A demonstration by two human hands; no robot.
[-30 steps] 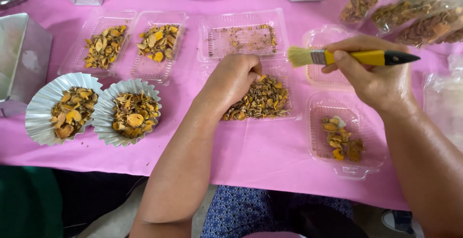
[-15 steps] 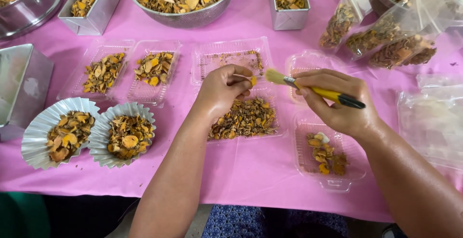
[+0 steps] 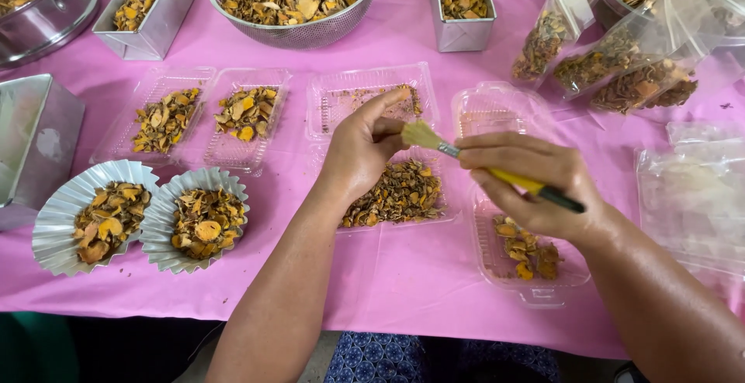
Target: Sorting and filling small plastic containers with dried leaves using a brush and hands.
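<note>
My left hand (image 3: pixel 361 154) hovers over a clear tray (image 3: pixel 434 216) of dried orange-brown slices, fingers pinched on a small dried slice that is mostly hidden by them. My right hand (image 3: pixel 535 185) grips a brush (image 3: pixel 466 156) with a yellow handle. Its pale bristles touch my left fingertips. Under my right hand lies another clear tray (image 3: pixel 535 296) with a few slices.
On the pink cloth (image 3: pixel 403 282) stand two foil cups (image 3: pixel 85 220) (image 3: pixel 202 220) of slices and clear trays (image 3: pixel 163 119) (image 3: pixel 248 115) (image 3: pixel 372 96). Behind them are a mesh bowl (image 3: pixel 295 34), metal tins (image 3: pixel 147 10) (image 3: pixel 462 3), filled bags (image 3: pixel 621 65), and stacked empty trays (image 3: pixel 691 197).
My left hand rose from the tray of slices with its fingers pinched. My right hand brought the brush down and left until the bristles met the left fingertips.
</note>
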